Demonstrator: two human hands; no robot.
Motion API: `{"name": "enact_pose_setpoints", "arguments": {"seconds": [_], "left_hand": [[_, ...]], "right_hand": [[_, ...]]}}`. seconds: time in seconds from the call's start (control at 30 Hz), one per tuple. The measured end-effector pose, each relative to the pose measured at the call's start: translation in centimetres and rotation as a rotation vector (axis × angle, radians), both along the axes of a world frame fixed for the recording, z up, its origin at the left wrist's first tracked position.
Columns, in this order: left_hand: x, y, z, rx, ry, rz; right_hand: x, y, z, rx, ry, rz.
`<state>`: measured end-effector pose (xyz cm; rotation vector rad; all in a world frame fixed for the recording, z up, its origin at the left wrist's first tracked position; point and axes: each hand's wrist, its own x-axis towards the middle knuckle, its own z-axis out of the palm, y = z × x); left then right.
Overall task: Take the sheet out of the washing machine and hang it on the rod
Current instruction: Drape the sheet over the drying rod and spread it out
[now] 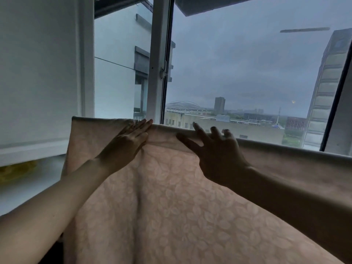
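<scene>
Sheet [171, 197] draped over rod; left hand [123, 147], right hand [219, 157] flat on fold.

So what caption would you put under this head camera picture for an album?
Both hands, left hand and right hand, smooth a pink leaf-patterned sheet draped over a rod before a city-view window.

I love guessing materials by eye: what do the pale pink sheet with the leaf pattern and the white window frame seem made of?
The pale pink leaf-patterned sheet looks like soft woven fabric, perhaps cotton: matte, and it folds and drapes. The white window frame looks like smooth painted metal or plastic, with a faint sheen; which one I cannot tell.
</scene>
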<state>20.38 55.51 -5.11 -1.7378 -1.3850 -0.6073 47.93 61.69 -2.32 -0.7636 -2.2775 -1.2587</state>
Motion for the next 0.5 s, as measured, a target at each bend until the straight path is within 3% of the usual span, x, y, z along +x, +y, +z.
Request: {"name": "enact_pose_setpoints", "arguments": {"seconds": [0.5], "left_hand": [[-0.3, 1.4, -0.8, 0.040, -0.077, -0.013]], "right_hand": [[-6.1, 0.4, 0.6, -0.060, -0.132, 0.036]]}}
